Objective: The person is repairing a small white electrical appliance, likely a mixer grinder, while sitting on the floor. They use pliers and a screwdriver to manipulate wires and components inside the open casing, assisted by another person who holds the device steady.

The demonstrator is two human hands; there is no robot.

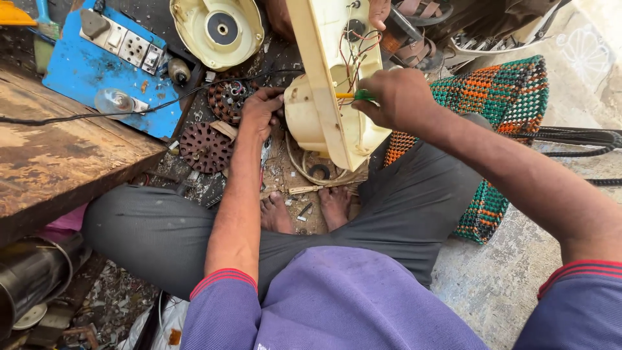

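- A person sitting cross-legged on the ground steadies a cream plastic appliance housing (pixel 337 84), which stands tilted, its lower end just above the bare feet (pixel 304 210) and its open side, with thin red wiring (pixel 356 55), facing the right hand.
- The right hand (pixel 395 97) is closed around a green-handled screwdriver (pixel 355 96), its yellow shaft pointing left into the housing beside the wires.
- The left hand (pixel 260 110) curls its fingers against the rounded lower shell, bracing it from the left.
- Another person's hand (pixel 379 10) touches the top of the housing at the frame's upper edge.
- The shell looks light and stiff, but thin plastic may crack and the wires seem delicate; the rounded base and solid side edges appear the safer places to grip.
- Nearby lie two round perforated rotor-like cores (pixel 206 148), a cream circular cover (pixel 219 29), a blue switchboard with a bulb (pixel 97 65) and a beaded mat (pixel 505 97).
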